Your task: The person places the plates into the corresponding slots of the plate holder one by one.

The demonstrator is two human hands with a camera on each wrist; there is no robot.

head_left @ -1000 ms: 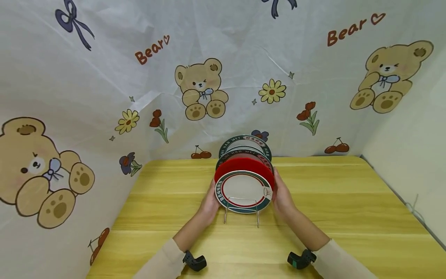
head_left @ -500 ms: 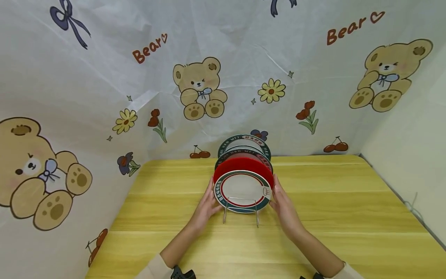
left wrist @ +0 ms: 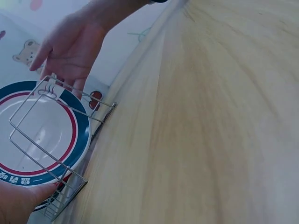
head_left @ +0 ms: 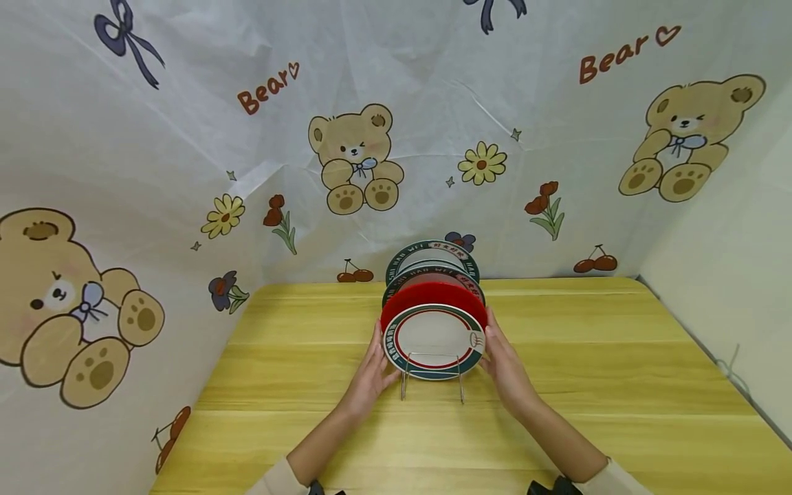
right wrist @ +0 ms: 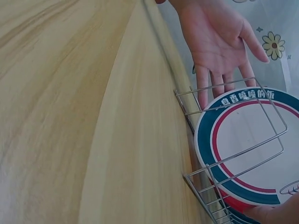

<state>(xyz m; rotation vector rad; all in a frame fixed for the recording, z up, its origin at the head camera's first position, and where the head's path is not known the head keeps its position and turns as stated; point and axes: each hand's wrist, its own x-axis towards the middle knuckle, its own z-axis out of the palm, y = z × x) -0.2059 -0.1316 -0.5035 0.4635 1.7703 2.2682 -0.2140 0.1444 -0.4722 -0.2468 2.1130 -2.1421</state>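
Several plates stand on edge in a wire plate rack (head_left: 461,390) on the table. At the front is a white plate (head_left: 430,337) with a green rim and a red ring; a red plate (head_left: 433,294) stands behind it, then green-rimmed plates (head_left: 433,246). My left hand (head_left: 368,382) lies along the left side of the plates, fingers extended at their edges. On the other side my right hand (head_left: 510,377) mirrors it, its fingertips right at the red plate's rim. In the right wrist view the left hand (right wrist: 219,44) shows an uncurled palm beside the rack.
The wooden table (head_left: 284,385) runs back to a cloth backdrop (head_left: 433,89) printed with bears and flowers. A bare wall (head_left: 742,295) borders the right side, with a thin cord (head_left: 735,375) near the table edge.
Both hands have drawn back toward the person along the plates' sides, and their fingers have loosened from the edges. The plates and rack keep their place.
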